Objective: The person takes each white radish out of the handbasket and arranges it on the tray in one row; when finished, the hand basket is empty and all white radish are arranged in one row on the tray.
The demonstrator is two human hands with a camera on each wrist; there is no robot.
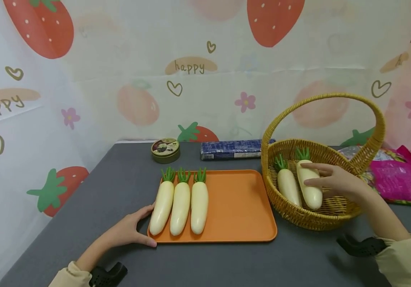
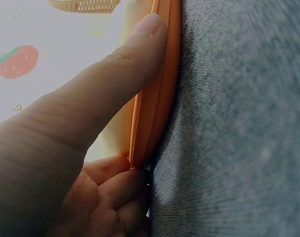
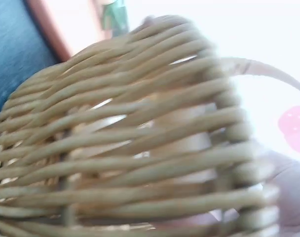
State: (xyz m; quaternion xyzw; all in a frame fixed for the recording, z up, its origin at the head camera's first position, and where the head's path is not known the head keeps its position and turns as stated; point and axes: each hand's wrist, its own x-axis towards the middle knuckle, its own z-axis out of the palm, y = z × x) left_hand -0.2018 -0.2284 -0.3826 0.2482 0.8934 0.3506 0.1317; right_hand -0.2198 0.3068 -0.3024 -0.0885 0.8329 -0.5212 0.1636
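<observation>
The fingers of the right hand [image 1: 338,181] lie across the upper half of a long white radish with green leaves [image 1: 313,197], the right one of two in the yellow-brown woven basket [image 1: 317,221]; whether they grasp it I cannot tell. The left hand [image 1: 131,229] grips the near left corner of the rectangular orange tray [image 1: 241,207], beside three similar radishes [image 1: 180,209].

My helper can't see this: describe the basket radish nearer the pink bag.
On the grey table, right of the orange tray, stands a wicker basket with a tall handle. Inside lie two green-topped white radishes. Yours is the radish farther from the tray, partly covered by the right grip.
</observation>
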